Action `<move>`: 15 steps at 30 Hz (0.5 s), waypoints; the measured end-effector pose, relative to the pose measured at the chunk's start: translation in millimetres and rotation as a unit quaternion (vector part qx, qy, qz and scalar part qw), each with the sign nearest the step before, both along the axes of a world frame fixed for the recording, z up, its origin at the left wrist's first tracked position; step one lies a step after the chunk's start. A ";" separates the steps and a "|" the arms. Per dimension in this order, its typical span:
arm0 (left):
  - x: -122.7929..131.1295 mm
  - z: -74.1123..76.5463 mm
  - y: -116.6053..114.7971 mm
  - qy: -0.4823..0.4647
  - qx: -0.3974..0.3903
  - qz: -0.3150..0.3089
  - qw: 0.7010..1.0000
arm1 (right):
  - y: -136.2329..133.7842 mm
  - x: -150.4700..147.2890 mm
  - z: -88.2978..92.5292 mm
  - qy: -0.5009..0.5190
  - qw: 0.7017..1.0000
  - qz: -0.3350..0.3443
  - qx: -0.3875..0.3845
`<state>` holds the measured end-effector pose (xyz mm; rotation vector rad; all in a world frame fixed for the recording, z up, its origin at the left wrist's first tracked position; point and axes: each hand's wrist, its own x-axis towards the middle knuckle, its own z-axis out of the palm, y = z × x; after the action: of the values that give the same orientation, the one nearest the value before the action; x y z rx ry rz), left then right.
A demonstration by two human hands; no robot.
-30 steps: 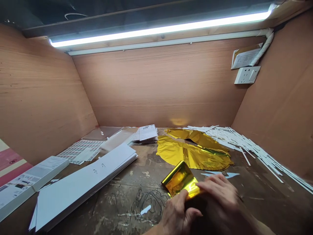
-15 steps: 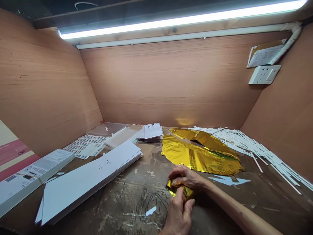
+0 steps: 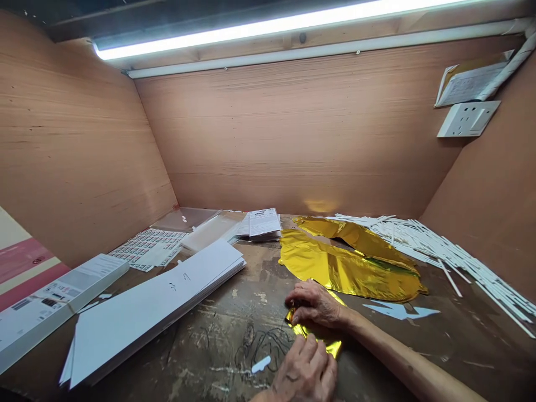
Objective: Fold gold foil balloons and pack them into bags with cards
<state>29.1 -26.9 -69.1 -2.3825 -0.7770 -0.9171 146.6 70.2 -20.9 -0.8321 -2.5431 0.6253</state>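
A folded gold foil balloon [image 3: 335, 347] lies on the worn brown tabletop under both hands. My right hand [image 3: 316, 305] is curled over its upper left part, fingers bent around the foil. Closer to me, my left hand [image 3: 307, 365] has its fingers closed together along the lower edge, covering much of it. Beyond the hands lie larger flat gold foil balloons [image 3: 330, 262], one partly over the other. A small white paper scrap [image 3: 261, 364] rests left of my left hand.
At left lie a stack of long white cards [image 3: 159, 307], a banded stack of printed cards [image 3: 42, 307] and a sticker sheet [image 3: 148, 247]. Clear bags [image 3: 211, 231] and printed cards [image 3: 264, 222] sit at the back. White sticks [image 3: 452, 257] spread at right, near pale blue scraps [image 3: 400, 310].
My left hand has turned from a thumb-up pinch to knuckles-up, fingers flatter on the foil. The folded foil is pressed flatter and shows more at its right corner. The view has shifted slightly.
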 end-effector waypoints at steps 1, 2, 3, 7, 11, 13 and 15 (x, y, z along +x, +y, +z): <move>0.4 -5.0 0.8 0.016 -0.002 0.004 1.000 | 0.6 -1.6 0.6 -0.013 1.000 0.002 0.015; 0.6 -8.8 1.8 0.031 -0.005 0.006 0.999 | 1.0 -3.0 1.1 -0.028 0.999 0.004 0.032; 0.7 -11.5 3.0 0.045 -0.004 0.006 0.999 | 1.3 -4.3 1.5 -0.041 0.998 0.006 0.047; 0.1 -14.4 6.6 0.051 0.023 0.004 0.998 | 2.1 -9.6 -0.7 -0.056 0.994 0.007 0.089; -0.2 -11.9 5.2 0.061 0.005 0.029 0.998 | 7.4 -17.0 -6.7 -0.022 0.996 0.009 0.089; -0.1 -12.1 4.5 0.066 -0.003 0.049 0.997 | 12.4 -17.2 -4.5 0.029 0.997 -0.003 0.068; -0.2 -13.5 4.7 0.058 -0.007 0.071 0.996 | 15.1 -9.9 5.2 0.077 0.995 -0.039 0.055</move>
<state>29.0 -22.2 -82.6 -2.3352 -0.8963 -0.7131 136.7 85.4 -15.7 -0.8080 -2.3713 0.5008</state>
